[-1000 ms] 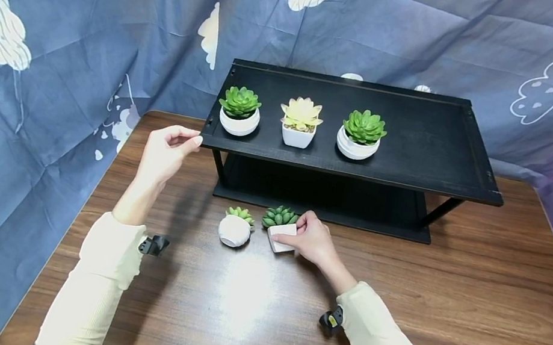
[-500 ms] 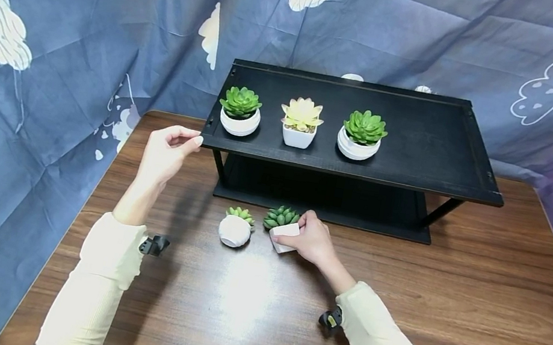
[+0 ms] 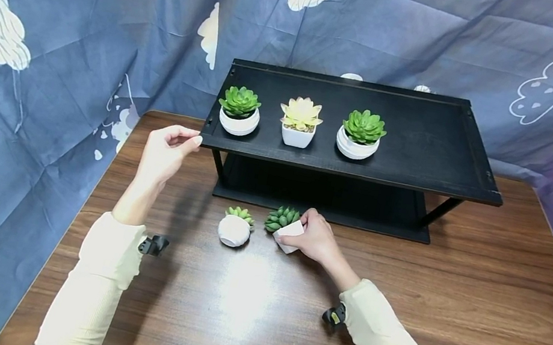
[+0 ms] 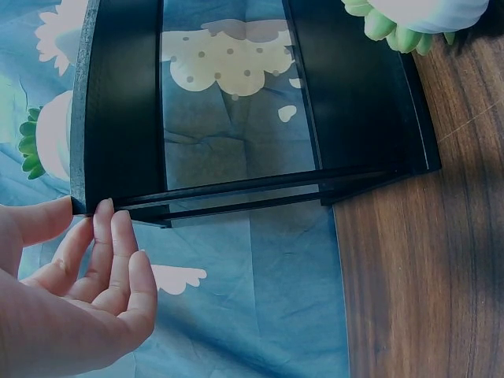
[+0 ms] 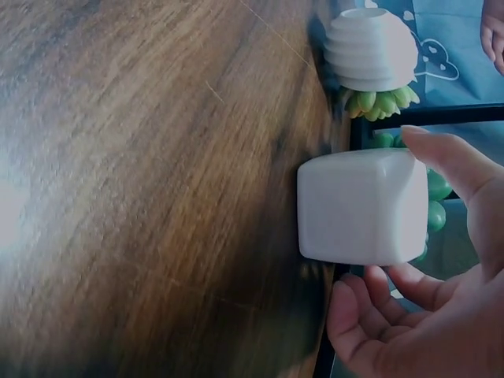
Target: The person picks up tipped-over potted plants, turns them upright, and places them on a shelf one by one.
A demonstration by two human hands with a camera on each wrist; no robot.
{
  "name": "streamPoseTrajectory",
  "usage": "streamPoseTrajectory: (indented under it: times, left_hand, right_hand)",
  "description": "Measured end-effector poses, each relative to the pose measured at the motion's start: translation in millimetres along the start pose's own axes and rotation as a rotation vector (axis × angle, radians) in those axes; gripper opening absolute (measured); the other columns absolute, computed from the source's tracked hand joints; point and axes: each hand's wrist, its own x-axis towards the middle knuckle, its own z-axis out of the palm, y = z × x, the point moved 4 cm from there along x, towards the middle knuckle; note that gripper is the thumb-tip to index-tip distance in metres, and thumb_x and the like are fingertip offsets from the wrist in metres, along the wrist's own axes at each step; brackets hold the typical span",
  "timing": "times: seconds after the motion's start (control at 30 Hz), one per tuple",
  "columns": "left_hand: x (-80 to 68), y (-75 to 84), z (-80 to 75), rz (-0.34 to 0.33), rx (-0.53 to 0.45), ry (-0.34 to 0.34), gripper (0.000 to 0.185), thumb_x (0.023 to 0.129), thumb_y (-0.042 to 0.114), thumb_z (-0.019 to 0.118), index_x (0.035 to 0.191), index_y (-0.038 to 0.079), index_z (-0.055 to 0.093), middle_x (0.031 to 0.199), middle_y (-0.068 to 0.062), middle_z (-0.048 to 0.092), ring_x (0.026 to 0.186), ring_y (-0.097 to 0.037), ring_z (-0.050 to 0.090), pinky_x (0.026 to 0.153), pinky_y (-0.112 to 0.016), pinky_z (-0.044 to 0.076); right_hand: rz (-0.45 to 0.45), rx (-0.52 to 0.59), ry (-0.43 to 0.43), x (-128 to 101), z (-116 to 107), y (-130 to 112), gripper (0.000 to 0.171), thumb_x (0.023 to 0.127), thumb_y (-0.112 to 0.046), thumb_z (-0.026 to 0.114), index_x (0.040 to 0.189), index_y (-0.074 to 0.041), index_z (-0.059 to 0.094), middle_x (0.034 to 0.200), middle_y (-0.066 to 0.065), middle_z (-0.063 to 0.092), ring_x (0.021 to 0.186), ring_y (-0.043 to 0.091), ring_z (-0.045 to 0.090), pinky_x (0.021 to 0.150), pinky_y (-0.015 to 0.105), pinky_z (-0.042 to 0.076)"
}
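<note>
On wood-grain table: R hand grips smooth square pot.

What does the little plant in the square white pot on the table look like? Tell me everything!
The square white pot is small and smooth, like glazed ceramic or plastic, with rounded corners. A dark green succulent with plump pointed leaves fills its top. It is tipped over toward the black shelf, its base lifted off the wooden table. The right hand grips it, thumb on one side and fingers on the other. A round ribbed white pot sits just beside it, apart.
</note>
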Motion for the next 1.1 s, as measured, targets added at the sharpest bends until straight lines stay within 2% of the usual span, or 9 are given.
streamPoseTrajectory:
  times: [0.17, 0.37, 0.67, 0.9, 1.1]
  left_hand:
    - [0.0, 0.5, 0.4, -0.002, 0.003, -0.001, 0.023, 0.084, -0.001, 0.061, 0.101, -0.016, 0.06, 0.071, 0.018, 0.059, 0.063, -0.003, 0.059, 0.069, -0.016, 0.044]
    - [0.1, 0.9, 0.2, -0.005, 0.007, 0.001, 0.022, 0.083, -0.001, 0.061, 0.1, -0.015, 0.06, 0.071, 0.016, 0.06, 0.064, -0.006, 0.06, 0.068, -0.017, 0.044]
    - [0.4, 1.4, 0.1, -0.005, 0.008, 0.0, 0.022, 0.084, 0.0, 0.061, 0.1, -0.015, 0.06, 0.07, 0.015, 0.06, 0.063, -0.003, 0.059, 0.068, -0.017, 0.044]
    - [0.4, 1.9, 0.0, -0.004, 0.015, -0.002, 0.022, 0.084, 0.0, 0.062, 0.1, -0.014, 0.061, 0.078, 0.001, 0.066, 0.064, -0.005, 0.06, 0.068, -0.017, 0.044]
    - [-0.1, 2.0, 0.1, -0.008, 0.012, -0.002, 0.022, 0.084, 0.0, 0.061, 0.1, -0.015, 0.061, 0.072, 0.013, 0.061, 0.063, -0.003, 0.059, 0.068, -0.016, 0.044]
  right_hand:
    - [-0.003, -0.009, 0.018, 0.8, 2.5, 0.5, 0.049, 0.062, -0.03, 0.082, 0.081, -0.005, 0.044, 0.077, 0.008, 0.049, 0.074, 0.023, 0.049, 0.064, 0.029, 0.039]
    - [-0.009, 0.004, 0.02, 1.7, -0.2, 1.5, 0.043, 0.063, -0.026, 0.081, 0.081, -0.003, 0.05, 0.076, 0.008, 0.051, 0.074, 0.022, 0.05, 0.063, 0.03, 0.04]
    - [-0.022, 0.066, -0.027, -0.9, -8.3, 3.4, 0.039, 0.065, -0.023, 0.079, 0.086, 0.0, 0.056, 0.075, 0.006, 0.055, 0.069, 0.018, 0.052, 0.059, 0.027, 0.043]
    - [-0.061, 0.083, -0.058, -3.3, -12.5, 6.2, 0.039, 0.064, -0.021, 0.08, 0.089, 0.0, 0.059, 0.075, 0.005, 0.054, 0.071, 0.017, 0.05, 0.063, 0.028, 0.04]
    - [-0.09, 0.128, -0.088, -5.1, -15.2, 11.1, 0.04, 0.064, -0.018, 0.081, 0.094, 0.0, 0.061, 0.079, 0.006, 0.057, 0.073, 0.018, 0.053, 0.065, 0.028, 0.042]
